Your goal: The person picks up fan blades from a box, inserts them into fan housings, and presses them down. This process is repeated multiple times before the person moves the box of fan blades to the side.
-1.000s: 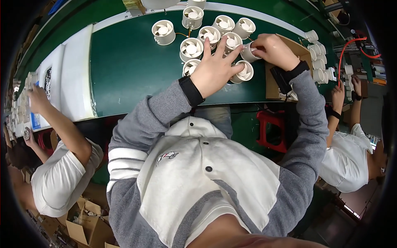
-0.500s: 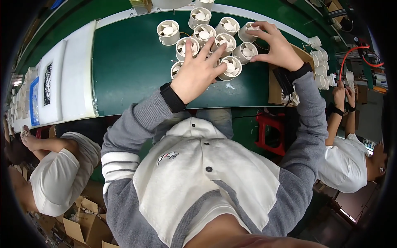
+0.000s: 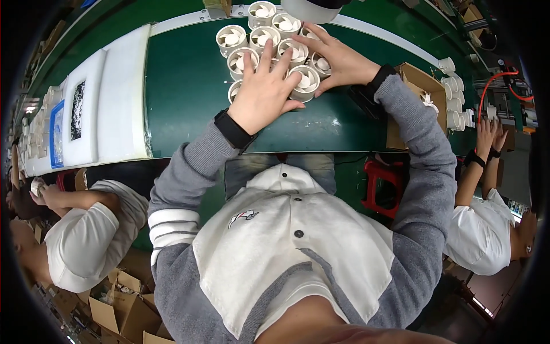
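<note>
Several white ring-shaped fans [image 3: 231, 38], each with white blades inside a round housing, stand packed together on the green tabletop [image 3: 195, 114]. My left hand [image 3: 260, 94] lies over the near side of the cluster with its fingers spread across the rims, partly hiding the fans beneath. At the cluster's right side, my right hand [image 3: 346, 64] rests with thumb and fingers apart, curved against the outer fans. A near fan [image 3: 305, 83] sits between the two hands. Neither hand has a fan lifted.
An open cardboard box [image 3: 408, 86] with white parts stands right of my right forearm. White foam sheets [image 3: 117, 92] lie at the left. More white housings [image 3: 452, 97] stand beyond the box. Co-workers sit on both sides, and a red stool [image 3: 381, 183] is below the table.
The fan cluster has shifted left along the tabletop and sits closer together. Both hands have moved left with it, and the right forearm has come away from the cardboard box.
</note>
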The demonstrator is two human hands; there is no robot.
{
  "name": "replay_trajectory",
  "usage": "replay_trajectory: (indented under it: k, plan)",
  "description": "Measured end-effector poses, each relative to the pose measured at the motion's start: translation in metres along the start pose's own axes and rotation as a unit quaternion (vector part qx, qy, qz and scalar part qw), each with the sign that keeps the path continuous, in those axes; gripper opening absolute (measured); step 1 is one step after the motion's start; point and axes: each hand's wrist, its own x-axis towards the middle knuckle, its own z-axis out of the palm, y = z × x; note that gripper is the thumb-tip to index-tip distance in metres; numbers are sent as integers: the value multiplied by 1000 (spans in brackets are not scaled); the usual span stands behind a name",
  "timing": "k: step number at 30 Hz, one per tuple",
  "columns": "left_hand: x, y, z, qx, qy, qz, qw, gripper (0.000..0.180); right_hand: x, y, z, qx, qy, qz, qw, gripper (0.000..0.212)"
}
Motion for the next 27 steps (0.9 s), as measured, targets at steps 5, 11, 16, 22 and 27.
replay_trajectory:
  k: [5,11,16,22,27]
  plan:
    - [-34,-41,-16,-26,-8,-25,999,47,39,-24,29,-8,30,-20,999,109]
    - [-50,-62,-28,-20,-40,-72,996,39,64,-28,56,27,87,-71,993,103]
    - [-89,-99,-52,4,-18,-100,995,37,110,-71,87,106,155,-83,979,95]
    - [-113,-117,-89,38,75,-80,993,44,115,-97,92,229,235,-57,943,70]
    - [-115,-73,-78,3,125,-106,987,43,76,-57,57,183,385,205,881,31]
